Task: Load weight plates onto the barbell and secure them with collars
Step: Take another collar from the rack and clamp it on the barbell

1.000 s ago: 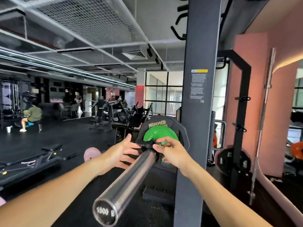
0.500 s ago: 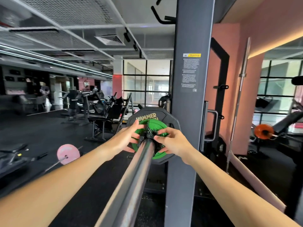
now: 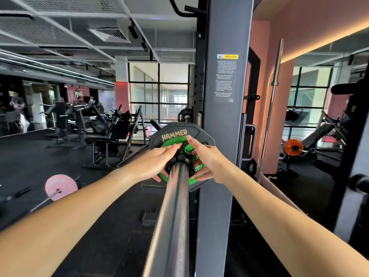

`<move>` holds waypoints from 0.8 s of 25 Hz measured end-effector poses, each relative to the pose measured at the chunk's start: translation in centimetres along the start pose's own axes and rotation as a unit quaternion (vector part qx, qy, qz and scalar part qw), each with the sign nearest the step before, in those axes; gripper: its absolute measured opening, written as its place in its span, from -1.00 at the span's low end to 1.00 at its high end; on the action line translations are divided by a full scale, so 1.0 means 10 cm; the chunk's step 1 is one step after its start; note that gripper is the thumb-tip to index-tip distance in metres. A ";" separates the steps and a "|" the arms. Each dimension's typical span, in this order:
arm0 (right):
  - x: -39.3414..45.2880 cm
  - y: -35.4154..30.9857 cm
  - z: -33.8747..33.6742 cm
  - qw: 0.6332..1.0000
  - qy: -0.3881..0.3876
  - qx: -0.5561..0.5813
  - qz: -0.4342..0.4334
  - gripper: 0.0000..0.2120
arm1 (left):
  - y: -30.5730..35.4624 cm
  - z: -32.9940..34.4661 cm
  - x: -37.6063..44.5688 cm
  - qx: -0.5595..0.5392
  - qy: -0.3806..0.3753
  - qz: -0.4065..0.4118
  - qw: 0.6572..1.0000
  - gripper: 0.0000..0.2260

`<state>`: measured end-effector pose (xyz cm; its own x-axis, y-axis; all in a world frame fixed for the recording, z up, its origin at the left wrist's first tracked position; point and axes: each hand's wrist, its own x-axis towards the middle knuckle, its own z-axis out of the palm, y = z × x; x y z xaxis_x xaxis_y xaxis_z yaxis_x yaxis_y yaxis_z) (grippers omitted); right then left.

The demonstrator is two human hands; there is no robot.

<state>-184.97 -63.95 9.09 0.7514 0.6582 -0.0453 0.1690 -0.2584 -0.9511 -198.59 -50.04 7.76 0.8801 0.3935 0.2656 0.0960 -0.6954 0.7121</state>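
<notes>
Since a second ago: both hands are staying at the collar while the view is swinging rightward, so the barbell sleeve is now running almost straight up the middle of the picture and its end cap is dropping out of sight below.
Left hand [image 3: 157,160]: reaching out on a straight arm, lying just left of the barbell sleeve [image 3: 175,206], fingers stretched forward and pressing on the collar [image 3: 182,156]; holding the collar's left side rather than gripping wide.
Right hand [image 3: 207,158]: lying just right of the sleeve, index finger pointing up over the collar's top, lower fingers curling under it against the green plate [image 3: 196,177].
Collar: sitting on the sleeve, touching the green plate; whether it is locked cannot be told.
Green plate: sitting on the sleeve flush against the larger black plate [image 3: 201,134] marked HAMMER behind it.
Rack upright [image 3: 225,116]: standing just right of the sleeve, its edge lying close behind the right hand and overlapping the black plate's right rim.
Room to move: open black floor is stretching left of the sleeve; a pink plate [image 3: 61,186] on another bar is lying well to the left, low down.
Right of the upright: a bare bar [image 3: 273,96] is leaning upright against the pink wall.
</notes>
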 end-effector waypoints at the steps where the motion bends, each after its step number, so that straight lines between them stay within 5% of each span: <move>1: -0.01 -0.01 0.00 1.000 0.001 0.005 0.004 -0.22 | 0.01 0.01 -0.02 -0.003 -0.001 0.005 1.000 -0.27; 7: -0.03 -0.03 -0.03 0.999 -0.005 0.035 0.018 -0.61 | -0.05 0.01 0.02 -0.034 0.005 0.001 0.999 -0.26; 20: 0.01 0.10 -0.06 0.994 -0.006 0.106 0.005 -0.76 | -0.07 0.00 -0.02 -0.125 0.001 -0.045 0.991 -0.42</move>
<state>-184.31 -64.57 8.36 0.7448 0.6648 -0.0569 0.0234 -0.1112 -0.9935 -198.80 -49.63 7.21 0.8726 0.4485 0.1937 0.0567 -0.4868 0.8717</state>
